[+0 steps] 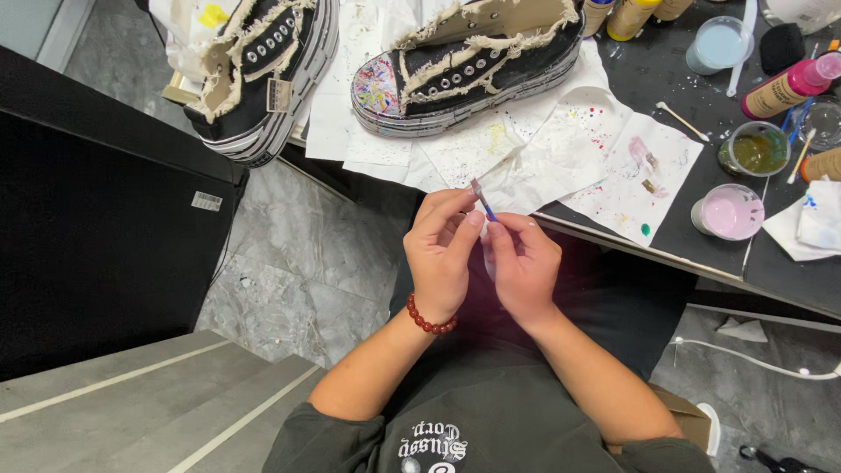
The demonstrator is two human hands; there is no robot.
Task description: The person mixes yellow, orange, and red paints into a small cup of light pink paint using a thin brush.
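A dark garment (491,420) with a pale printed chest design was seen nearest the camera. Above it, both forearms were raised in front of the lap. A string of dark red beads (427,319) was worn on the left wrist. The left hand (442,250) was closed, its thumb and fingertips pinched on a thin brush (483,201) with a blue stem and a grey tip. The right hand (524,263) was closed too, and the lower end of the same brush was gripped between its fingertips, so that the brush was held upright between both hands, just in front of the table edge.

Beyond the hands, sheets of white paper (604,158) spattered with paint were spread over a black table (674,228). A cup of pink paint (729,212) and a cup of olive paint (755,149) were placed to the right of the paper, with a cotton swab (681,121) near them. Farther back, a black high-top shoe (464,70) with frayed cream edging and a paint-speckled toe was laid on the paper. A second matching shoe (263,74) was set to its left, at the table corner. Paint bottles (788,86) and a pale blue cup (718,44) were ranged along the far right.
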